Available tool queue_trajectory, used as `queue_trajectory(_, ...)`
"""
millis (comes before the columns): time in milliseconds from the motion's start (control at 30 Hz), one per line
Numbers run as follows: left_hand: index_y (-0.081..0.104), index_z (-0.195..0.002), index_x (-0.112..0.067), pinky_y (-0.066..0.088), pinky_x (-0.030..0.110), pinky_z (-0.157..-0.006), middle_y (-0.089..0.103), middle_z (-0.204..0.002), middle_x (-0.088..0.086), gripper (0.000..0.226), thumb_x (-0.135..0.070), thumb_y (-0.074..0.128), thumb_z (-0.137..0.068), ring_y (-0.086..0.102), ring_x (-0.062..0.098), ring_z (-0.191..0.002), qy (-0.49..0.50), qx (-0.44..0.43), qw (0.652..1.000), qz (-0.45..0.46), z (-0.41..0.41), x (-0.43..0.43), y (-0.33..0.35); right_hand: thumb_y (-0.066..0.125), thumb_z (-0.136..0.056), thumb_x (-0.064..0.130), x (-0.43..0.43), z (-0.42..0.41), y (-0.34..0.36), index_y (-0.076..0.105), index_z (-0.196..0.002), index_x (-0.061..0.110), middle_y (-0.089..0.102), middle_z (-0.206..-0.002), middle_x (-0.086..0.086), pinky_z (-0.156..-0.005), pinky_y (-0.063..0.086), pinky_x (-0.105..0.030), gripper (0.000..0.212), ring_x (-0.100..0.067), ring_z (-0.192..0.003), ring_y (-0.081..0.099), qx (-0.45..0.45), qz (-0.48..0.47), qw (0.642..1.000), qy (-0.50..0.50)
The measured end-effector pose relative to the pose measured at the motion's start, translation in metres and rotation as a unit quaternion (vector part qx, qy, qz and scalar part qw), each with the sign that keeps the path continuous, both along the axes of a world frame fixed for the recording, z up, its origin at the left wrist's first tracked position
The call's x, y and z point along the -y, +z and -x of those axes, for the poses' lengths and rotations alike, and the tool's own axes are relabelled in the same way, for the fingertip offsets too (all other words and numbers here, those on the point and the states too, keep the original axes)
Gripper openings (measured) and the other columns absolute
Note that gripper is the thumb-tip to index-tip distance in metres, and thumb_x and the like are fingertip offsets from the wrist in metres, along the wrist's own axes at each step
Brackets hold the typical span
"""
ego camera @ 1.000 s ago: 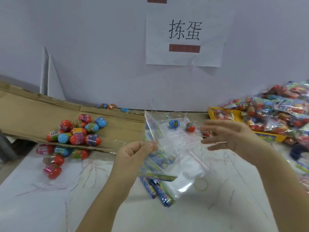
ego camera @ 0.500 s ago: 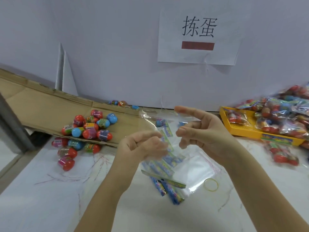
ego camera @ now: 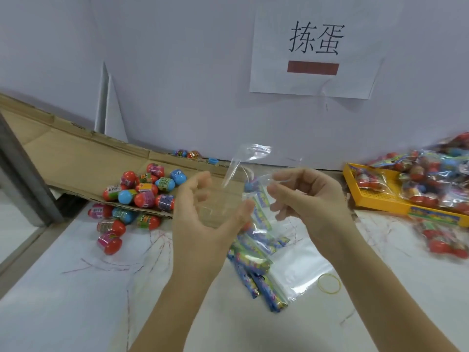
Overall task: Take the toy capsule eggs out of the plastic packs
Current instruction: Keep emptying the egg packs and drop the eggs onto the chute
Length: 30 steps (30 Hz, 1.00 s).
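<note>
I hold a clear plastic pack [ego camera: 253,151] up over the table between both hands. My left hand [ego camera: 205,214] is turned palm up, with its thumb and fingers curled around the lower part of the pack. At the pack's right edge my right hand [ego camera: 307,199] pinches the film. Something blue [ego camera: 250,185] shows through the film between my hands; I cannot tell if it is an egg. A heap of loose red and blue capsule eggs [ego camera: 144,191] lies to the left, partly on a flattened cardboard sheet [ego camera: 76,158].
Emptied packs with printed header cards [ego camera: 256,265] lie under my hands. Beside them is a yellow rubber band [ego camera: 329,283]. On the right, a yellow tray [ego camera: 375,201] holds full packs [ego camera: 431,179]. A paper sign [ego camera: 314,47] hangs on the wall behind.
My left hand has turned palm up with the pack lying across it. My right hand has closed from spread fingers into a pinch on the pack's edge. The camera has panned left.
</note>
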<state>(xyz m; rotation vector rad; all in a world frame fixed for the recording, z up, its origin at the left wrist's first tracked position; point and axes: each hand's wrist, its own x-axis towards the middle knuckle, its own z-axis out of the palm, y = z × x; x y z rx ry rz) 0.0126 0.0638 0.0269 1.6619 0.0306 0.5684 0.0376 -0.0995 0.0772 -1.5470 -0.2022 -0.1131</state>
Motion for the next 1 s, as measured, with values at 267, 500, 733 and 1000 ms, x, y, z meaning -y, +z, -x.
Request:
queue_trajectory(267,0.078,-0.087,-0.032,0.056,0.019,-0.063,0.077,-0.087,-0.001,0.015,-0.027,0.076,-0.073,0.074,0.014,-0.079,-0.134,-0.006,0.967,0.217,-0.003,0.008,0.002,0.058,-0.082,0.036,-0.031,-0.004,-0.003,0.071,-0.102,0.009,0.071,-0.086,-0.006,-0.063,0.058,-0.031,0.036,-0.019,-0.075,0.068,-0.054,-0.063,0.976,0.2)
queue_trajectory(500,0.075,-0.085,-0.015,0.054,0.016,-0.057,0.076,-0.075,0.003,0.019,-0.017,0.075,-0.066,0.071,0.009,-0.065,-0.011,-0.021,0.95,0.312,-0.017,-0.029,0.001,0.056,-0.095,0.034,-0.024,-0.055,-0.047,0.062,-0.125,0.025,0.063,-0.104,0.006,-0.074,0.05,-0.025,0.032,-0.001,-0.078,0.057,0.001,0.387,0.922,0.003)
queue_trajectory(733,0.075,-0.083,-0.014,0.055,0.016,-0.058,0.076,-0.075,0.007,0.025,-0.014,0.08,-0.058,0.073,0.014,-0.066,-0.031,-0.029,0.968,0.248,-0.013,-0.022,0.001,0.058,-0.092,0.035,-0.025,-0.055,-0.08,0.06,-0.108,0.027,0.062,-0.099,0.007,-0.067,0.045,-0.023,0.018,-0.005,-0.081,0.057,0.046,0.497,0.866,-0.012)
queue_trajectory(1000,0.075,-0.072,-0.037,0.056,0.018,-0.064,0.075,-0.073,-0.008,0.023,-0.016,0.084,-0.07,0.072,0.008,-0.07,-0.017,-0.009,0.996,0.083,-0.008,-0.007,-0.004,0.065,-0.082,0.001,-0.027,-0.013,-0.007,0.059,-0.102,0.016,0.07,-0.091,-0.001,-0.083,0.056,-0.038,0.026,-0.023,-0.085,0.069,0.251,-0.073,0.964,0.042)
